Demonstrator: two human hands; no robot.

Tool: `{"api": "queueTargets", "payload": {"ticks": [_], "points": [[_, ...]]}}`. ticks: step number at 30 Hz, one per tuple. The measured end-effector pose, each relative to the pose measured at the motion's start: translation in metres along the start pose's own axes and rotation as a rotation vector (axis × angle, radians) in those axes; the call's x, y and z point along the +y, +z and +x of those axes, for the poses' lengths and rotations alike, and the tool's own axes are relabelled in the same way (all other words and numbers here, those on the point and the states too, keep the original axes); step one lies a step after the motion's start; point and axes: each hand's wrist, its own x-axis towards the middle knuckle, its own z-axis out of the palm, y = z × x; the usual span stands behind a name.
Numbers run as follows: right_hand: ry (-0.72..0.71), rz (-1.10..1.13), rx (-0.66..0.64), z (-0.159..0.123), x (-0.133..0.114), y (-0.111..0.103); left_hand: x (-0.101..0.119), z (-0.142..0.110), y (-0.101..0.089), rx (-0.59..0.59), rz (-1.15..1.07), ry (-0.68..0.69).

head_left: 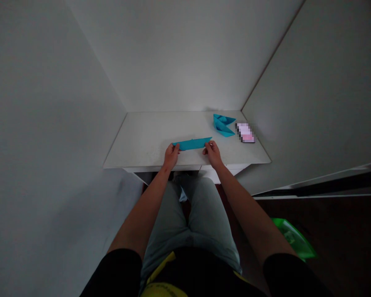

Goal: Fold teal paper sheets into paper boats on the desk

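A long, narrow strip of folded blue paper (192, 144) is stretched between my two hands, just above the front part of the white table. My left hand (172, 154) pinches its left end, thumb on top. At the other end, my right hand (212, 153) grips the paper near its pointed right tip. Farther back on the right lies a folded blue paper boat shape (224, 126), or two side by side; I cannot tell which.
The white table (148, 136) fits between walls on the left, back and right. A phone (245, 132) with a blurred screen lies near its right edge. Below the table are drawers (208, 174). A green plastic item (293, 239) is on the dark floor at right.
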Motion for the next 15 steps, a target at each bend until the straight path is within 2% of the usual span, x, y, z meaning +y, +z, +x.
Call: {"api": "queueTargets", "payload": {"ticks": [5,10,15], "points": [[0.064,0.078,-0.016,-0.003,-0.004,0.002,0.003,-0.005,-0.002,-0.05,-0.096,0.045],[0.027,0.191,-0.096,-0.009,-0.013,0.004,0.006,-0.011,-0.004,-0.176,-0.054,0.024],[0.035,0.139,-0.082,-0.01,-0.016,0.003,0.005,-0.008,-0.005,-0.168,-0.069,0.031]]}}
